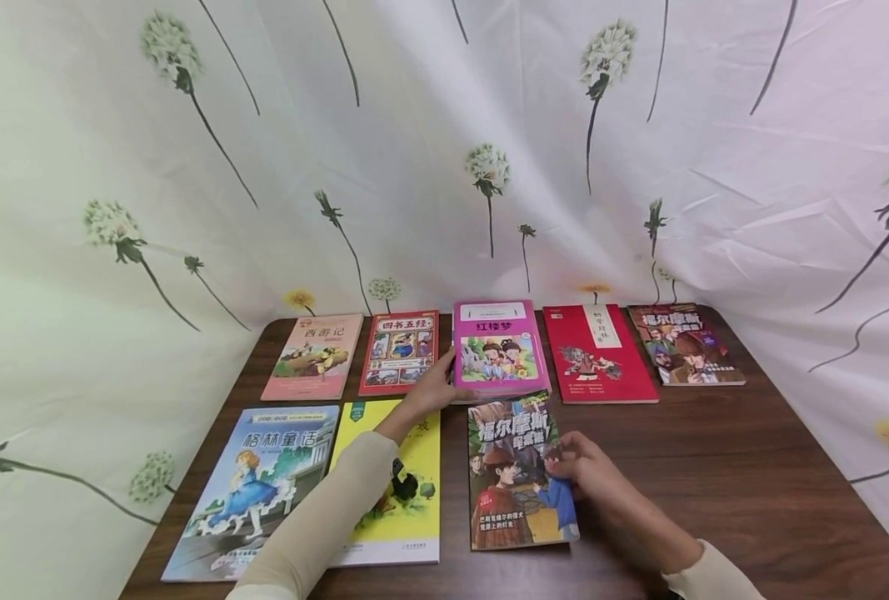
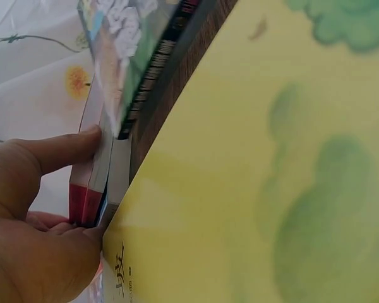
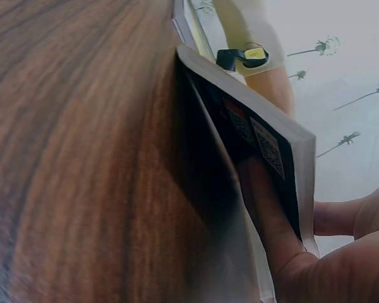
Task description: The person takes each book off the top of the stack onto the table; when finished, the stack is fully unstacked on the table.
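Note:
My left hand [image 1: 429, 390] grips the near left corner of a purple-pink book [image 1: 492, 327] in the back row. In the left wrist view its thumb [image 2: 69, 150] lies along pale page edges, above a red corner, with the other fingers partly hidden behind. My right hand [image 1: 585, 465] holds the right edge of a paperback with a detective-style cover [image 1: 498, 508], just in front of the purple-pink book. In the right wrist view this paperback is tilted above the table, its dark back cover with QR codes [image 3: 268, 148] facing down and fingers underneath.
A yellow book [image 1: 414, 533] and a blue fairy-tale book [image 1: 219, 533] lie at front left. Along the back are a pink book [image 1: 312, 358], a red-framed book [image 1: 399, 383], a red book [image 1: 601, 358] and another detective-style paperback [image 1: 687, 346]. Behind the wooden table [image 1: 714, 467] hangs a flowered curtain [image 1: 429, 167].

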`<state>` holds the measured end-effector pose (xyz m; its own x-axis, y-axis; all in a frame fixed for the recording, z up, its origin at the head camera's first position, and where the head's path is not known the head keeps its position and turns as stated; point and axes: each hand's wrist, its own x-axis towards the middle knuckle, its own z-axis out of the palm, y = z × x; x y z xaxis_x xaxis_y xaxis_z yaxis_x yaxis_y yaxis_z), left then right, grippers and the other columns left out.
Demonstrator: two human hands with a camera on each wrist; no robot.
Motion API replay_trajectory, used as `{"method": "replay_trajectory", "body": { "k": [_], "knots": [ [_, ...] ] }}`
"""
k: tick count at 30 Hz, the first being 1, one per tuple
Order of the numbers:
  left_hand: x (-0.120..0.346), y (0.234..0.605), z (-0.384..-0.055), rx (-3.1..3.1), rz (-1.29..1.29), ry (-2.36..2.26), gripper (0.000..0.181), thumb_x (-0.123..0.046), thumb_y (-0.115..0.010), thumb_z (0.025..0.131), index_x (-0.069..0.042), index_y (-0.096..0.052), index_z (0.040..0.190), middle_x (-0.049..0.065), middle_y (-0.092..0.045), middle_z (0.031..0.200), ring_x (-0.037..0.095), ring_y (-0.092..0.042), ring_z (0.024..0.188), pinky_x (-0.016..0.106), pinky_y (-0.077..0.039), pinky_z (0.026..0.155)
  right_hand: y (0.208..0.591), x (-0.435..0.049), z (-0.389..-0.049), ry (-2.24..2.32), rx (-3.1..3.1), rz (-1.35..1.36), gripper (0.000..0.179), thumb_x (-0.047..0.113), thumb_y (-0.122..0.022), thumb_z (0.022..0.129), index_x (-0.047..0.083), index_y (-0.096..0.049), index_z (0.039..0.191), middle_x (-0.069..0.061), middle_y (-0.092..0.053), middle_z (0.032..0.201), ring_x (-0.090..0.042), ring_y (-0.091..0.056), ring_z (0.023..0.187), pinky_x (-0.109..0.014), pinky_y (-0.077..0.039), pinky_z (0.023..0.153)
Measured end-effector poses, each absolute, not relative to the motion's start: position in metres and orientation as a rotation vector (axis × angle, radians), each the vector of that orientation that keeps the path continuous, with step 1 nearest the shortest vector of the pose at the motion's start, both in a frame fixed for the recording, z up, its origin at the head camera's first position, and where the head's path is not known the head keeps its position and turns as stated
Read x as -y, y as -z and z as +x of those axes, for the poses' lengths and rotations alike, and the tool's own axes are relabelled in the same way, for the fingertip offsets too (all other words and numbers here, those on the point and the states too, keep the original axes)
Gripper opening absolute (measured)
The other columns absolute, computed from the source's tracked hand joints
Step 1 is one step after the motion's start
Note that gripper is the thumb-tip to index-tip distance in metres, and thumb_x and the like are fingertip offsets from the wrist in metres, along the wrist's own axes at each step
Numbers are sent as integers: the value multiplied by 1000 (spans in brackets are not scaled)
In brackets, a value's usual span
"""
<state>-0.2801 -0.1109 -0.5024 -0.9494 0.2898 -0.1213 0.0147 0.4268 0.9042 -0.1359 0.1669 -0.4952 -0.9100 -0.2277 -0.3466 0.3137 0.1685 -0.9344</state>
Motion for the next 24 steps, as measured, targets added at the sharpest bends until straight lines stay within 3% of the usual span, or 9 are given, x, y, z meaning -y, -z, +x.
{"method": "replay_trajectory", "body": {
  "k": [7, 13, 17, 24],
  "knots": [
    [111, 500, -279, -2420, 275, -1535, 106, -16, -84, 93, -12, -14, 173, 18, -25, 176, 42, -29, 161, 59, -36, 127, 499, -160, -136, 1675, -2216, 143, 30, 8, -67, 99, -3, -48, 119, -9, -71, 89, -18, -66, 73, -34, -58, 63],
    [110, 499, -279, -2431, 272, -1527, 106, -16, -84, 93, -12, -15, 173, 18, -24, 177, 42, -30, 161, 58, -36, 127, 495, -161, -135, 1190, -2683, -7, 24, 23, -78, 99, 4, -66, 107, -2, -63, 71, -16, -58, 53, -29, -49, 47],
    [110, 499, -281, -2441, 268, -1518, 106, -16, -84, 92, -12, -15, 173, 18, -28, 175, 42, -35, 158, 57, -38, 126, 494, -163, -134, 1081, -2733, -81, 24, 29, -79, 99, 8, -66, 101, -2, -59, 67, -16, -59, 45, -30, -50, 41],
    [111, 500, -280, -2431, 263, -1522, 107, -16, -84, 93, -13, -14, 173, 18, -30, 174, 42, -36, 158, 58, -40, 124, 500, -160, -140, 1137, -2683, -75, 30, 19, -80, 97, 0, -63, 114, -3, -62, 71, -17, -61, 44, -31, -52, 43]
  ]
}}
